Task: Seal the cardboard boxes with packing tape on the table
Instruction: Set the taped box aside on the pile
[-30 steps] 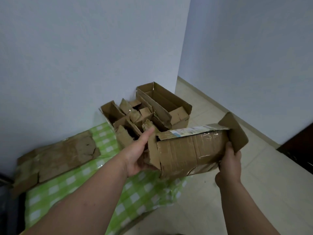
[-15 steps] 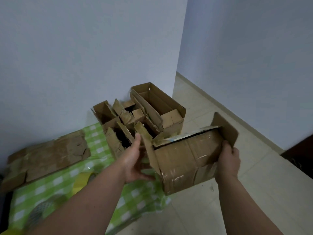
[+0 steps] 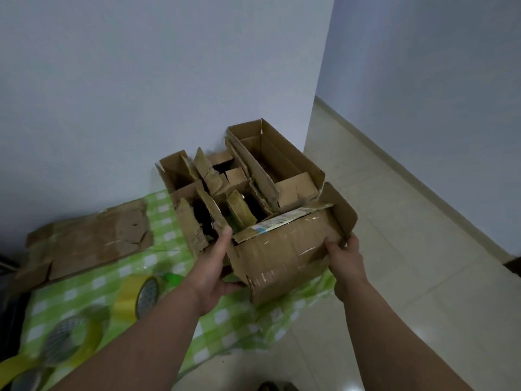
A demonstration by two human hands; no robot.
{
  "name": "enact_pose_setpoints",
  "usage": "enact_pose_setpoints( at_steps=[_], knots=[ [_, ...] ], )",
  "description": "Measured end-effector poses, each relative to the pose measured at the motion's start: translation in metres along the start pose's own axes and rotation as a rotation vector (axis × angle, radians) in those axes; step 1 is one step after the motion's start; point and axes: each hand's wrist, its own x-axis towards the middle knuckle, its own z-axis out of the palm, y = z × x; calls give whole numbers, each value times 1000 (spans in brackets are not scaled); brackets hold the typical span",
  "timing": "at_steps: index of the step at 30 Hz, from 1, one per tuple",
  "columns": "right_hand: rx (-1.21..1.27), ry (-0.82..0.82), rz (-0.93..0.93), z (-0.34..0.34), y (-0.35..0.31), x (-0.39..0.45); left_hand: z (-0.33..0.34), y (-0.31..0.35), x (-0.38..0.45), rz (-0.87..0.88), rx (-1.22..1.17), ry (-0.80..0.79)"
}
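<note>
We find the taped cardboard box point(image 3: 284, 249) held over the table's right edge, left hand point(image 3: 217, 266) curled round its left end, right hand point(image 3: 345, 261) gripping its open right flap; judged still positioning, next setting down before reaching the tape roll point(image 3: 138, 294)

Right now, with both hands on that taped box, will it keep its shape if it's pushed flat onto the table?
Probably not: the taped box looks creased and bowed. Its torn end by the left hand may buckle. The open flap above the right hand will likely swing.
</note>
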Motion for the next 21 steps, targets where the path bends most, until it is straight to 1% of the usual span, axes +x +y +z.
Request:
enact_pose_setpoints(
  at_steps=[4,6,9,11,13,15,17,18,21],
  knots=[
    [-92,80,-25,8,1,7,5,-4,8,-35,11,68],
    [-107,88,-37,8,2,9,4,-3,10,-62,40,74],
    [-32,62,-21,8,-3,6,0,3,9,-72,115,42],
    [33,100,-53,6,-6,2,-3,5,8,-68,123,14],
    [82,135,-108,5,-9,-3,-5,8,9,-56,143,22],
    [107,152,-141,4,-12,-6,-3,13,6,-14,171,89],
    [75,211,-192,5,-14,-10,2,18,3,84,268,181],
    [47,252,-219,5,-13,-11,5,22,2,155,346,232],
    [7,310,-240,4,-10,-17,14,33,1,371,724,329]
  ],
)
